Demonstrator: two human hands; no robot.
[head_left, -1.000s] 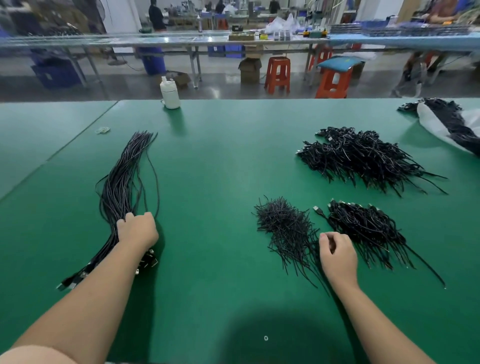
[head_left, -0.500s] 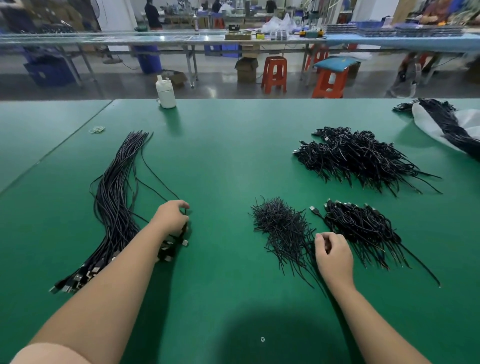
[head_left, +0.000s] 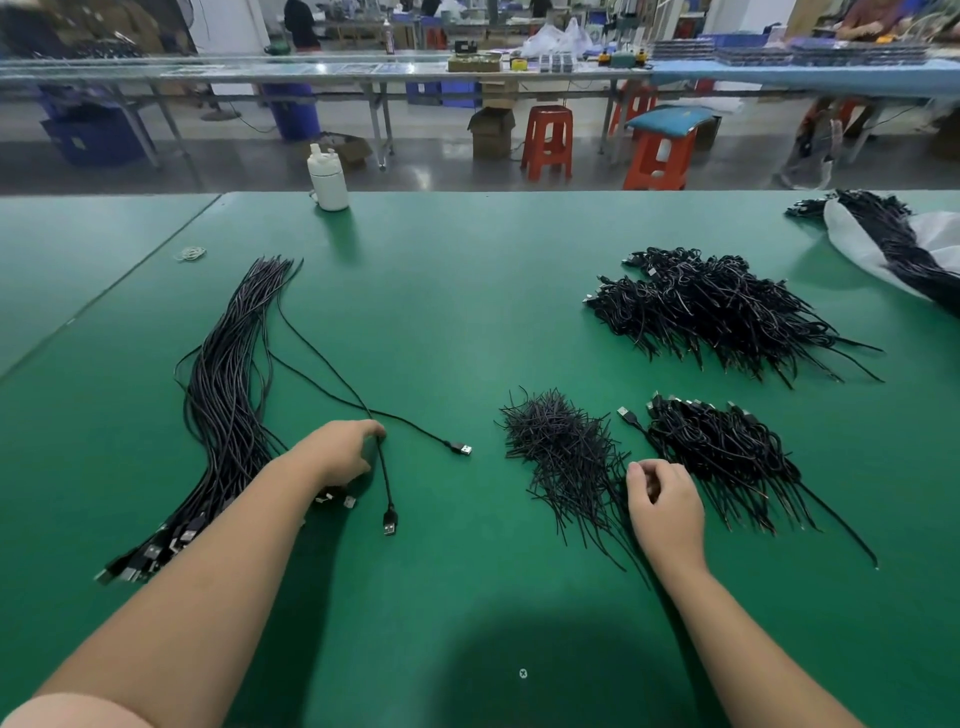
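A long bundle of black USB cables (head_left: 228, 395) lies on the green table (head_left: 467, 291) at the left, plugs toward me. My left hand (head_left: 343, 452) pinches two cables pulled out of it; their USB plugs (head_left: 389, 522) lie to the right of the hand. A heap of short black wire ties (head_left: 566, 452) sits at centre right. My right hand (head_left: 665, 504) rests beside it with curled fingers, seemingly pinching a tie. A pile of coiled cables (head_left: 722, 452) lies just right of that hand.
A bigger pile of coiled cables (head_left: 717, 306) lies farther back on the right. More cables on white plastic (head_left: 893, 244) sit at the far right edge. A white bottle (head_left: 328, 179) stands at the table's far edge. Stools and benches stand beyond.
My left hand has moved right from the long bundle, drawing two cables out across the table. My right hand has stayed by the tie heap.
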